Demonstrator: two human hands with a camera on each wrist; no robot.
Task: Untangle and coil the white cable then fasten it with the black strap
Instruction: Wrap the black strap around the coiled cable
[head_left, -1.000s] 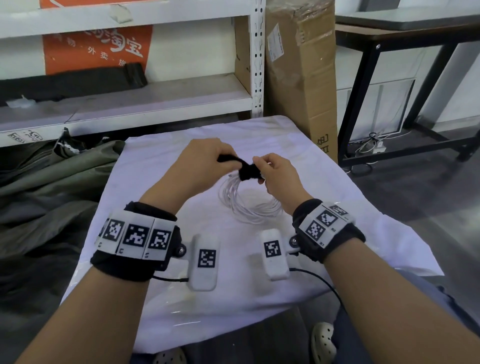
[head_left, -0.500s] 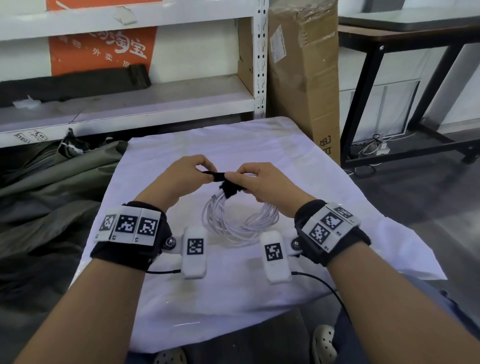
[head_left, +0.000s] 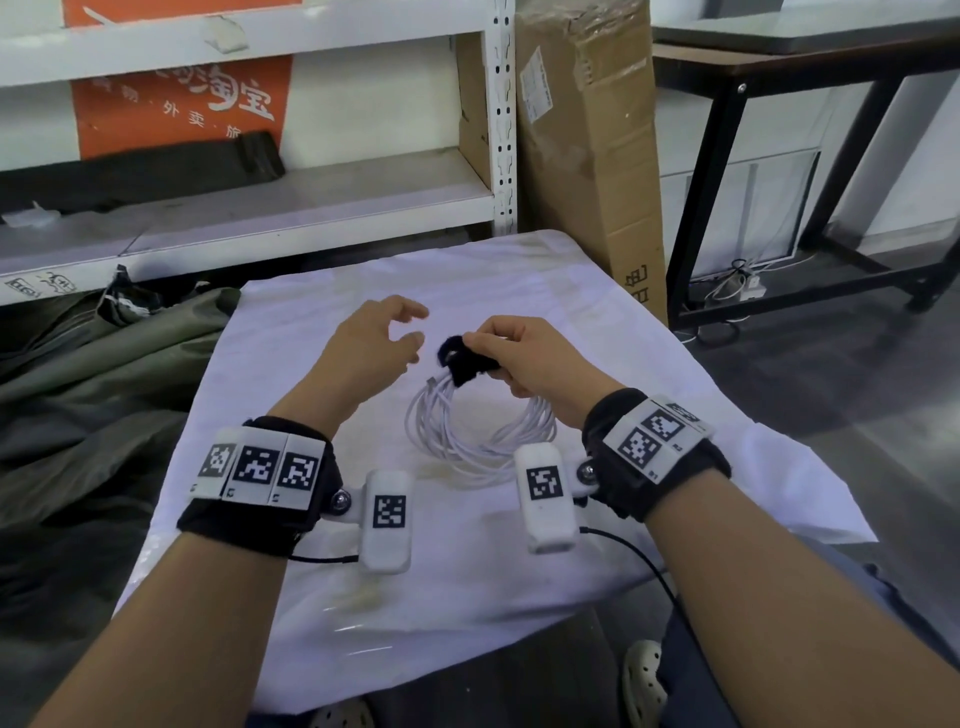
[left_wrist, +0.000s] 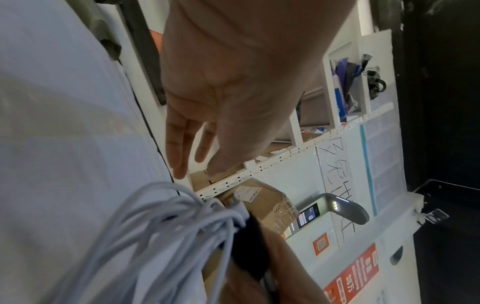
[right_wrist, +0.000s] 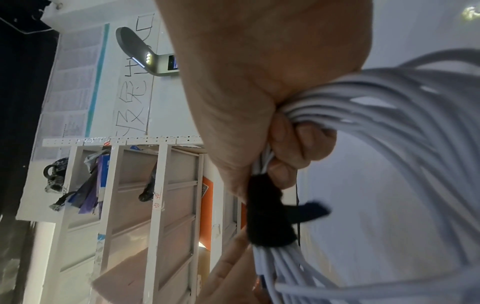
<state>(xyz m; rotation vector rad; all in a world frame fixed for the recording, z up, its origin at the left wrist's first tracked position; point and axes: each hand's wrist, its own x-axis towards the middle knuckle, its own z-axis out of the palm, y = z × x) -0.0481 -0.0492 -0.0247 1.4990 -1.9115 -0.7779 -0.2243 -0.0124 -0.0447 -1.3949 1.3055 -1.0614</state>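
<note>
One round coil of smooth white cable (head_left: 478, 431), bound by one fuzzy black strap (head_left: 465, 358), is gripped by the right hand (head_left: 535, 358); the left hand (head_left: 374, 345) is spread, empty.

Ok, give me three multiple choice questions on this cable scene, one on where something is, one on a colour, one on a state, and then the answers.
1. Where does the tall cardboard box stand?
A. Behind the table, right of the white shelf
B. On the table
C. On the person's lap

2. What colour is the strap around the cable?
A. Orange
B. Black
C. Green

3. What is the left hand doing?
A. Gripping the cable
B. Pressing flat on the cloth
C. Holding nothing, fingers spread

Answers:
1. A, it leans by the shelf post beyond the white cloth.
2. B, the right wrist view shows a black band round the white strands.
3. C, it hangs apart from the bundle, which only the right hand grips.
</note>
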